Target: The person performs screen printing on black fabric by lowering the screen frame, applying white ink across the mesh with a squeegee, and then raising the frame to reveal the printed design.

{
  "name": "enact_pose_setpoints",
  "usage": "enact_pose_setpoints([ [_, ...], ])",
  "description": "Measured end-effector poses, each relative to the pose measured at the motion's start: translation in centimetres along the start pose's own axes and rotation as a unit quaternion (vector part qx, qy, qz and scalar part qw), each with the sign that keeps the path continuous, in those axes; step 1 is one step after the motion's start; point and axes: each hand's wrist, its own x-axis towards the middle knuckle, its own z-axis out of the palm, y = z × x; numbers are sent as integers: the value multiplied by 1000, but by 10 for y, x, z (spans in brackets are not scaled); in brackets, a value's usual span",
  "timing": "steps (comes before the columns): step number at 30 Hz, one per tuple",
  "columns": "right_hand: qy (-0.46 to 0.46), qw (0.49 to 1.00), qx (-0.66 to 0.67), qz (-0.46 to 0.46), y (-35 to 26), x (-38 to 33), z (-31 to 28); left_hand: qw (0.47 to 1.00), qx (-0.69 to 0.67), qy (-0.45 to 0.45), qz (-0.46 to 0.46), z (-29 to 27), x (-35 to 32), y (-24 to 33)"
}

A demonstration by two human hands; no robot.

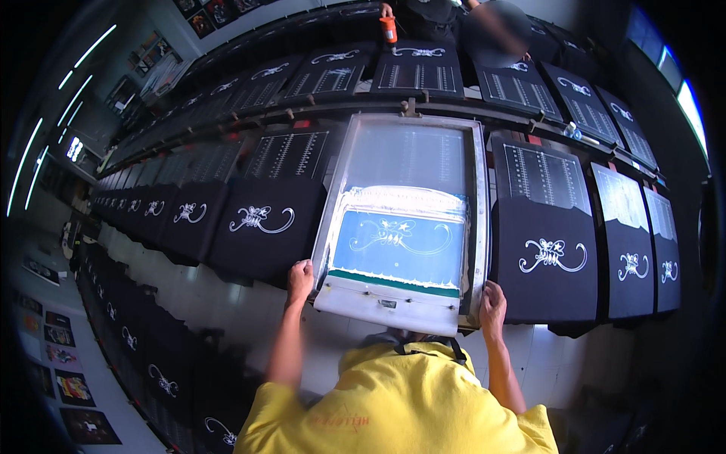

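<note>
Head view looks down on a screen-printing frame point(404, 219) lying on the long counter point(249, 295), between black shirts with white flourish prints point(261, 219) to its left and right. Left hand point(300, 278) has its grip clamped on the frame's near left corner; right hand point(492, 304) has its grip clamped on the near right corner. A squeegee point(387, 301) rests across the frame's near edge. Far off, another person holds an orange can point(388, 29).
</note>
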Motion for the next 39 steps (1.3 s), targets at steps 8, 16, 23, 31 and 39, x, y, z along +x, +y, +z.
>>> enact_pose_setpoints([
  [8,104,992,57,32,-6,21,27,996,-23,-22,-88,-5,15,14],
  [16,96,992,70,51,-10,25,31,950,-218,-89,-204,-3,22,-8],
  [23,97,990,59,81,-36,27,20,927,-313,-32,-203,-5,11,-3],
  [31,99,991,76,40,-28,29,-34,934,-313,-33,-170,-20,-24,52],
  [39,113,989,88,45,5,64,-195,934,-314,-24,-170,63,-98,181],
])
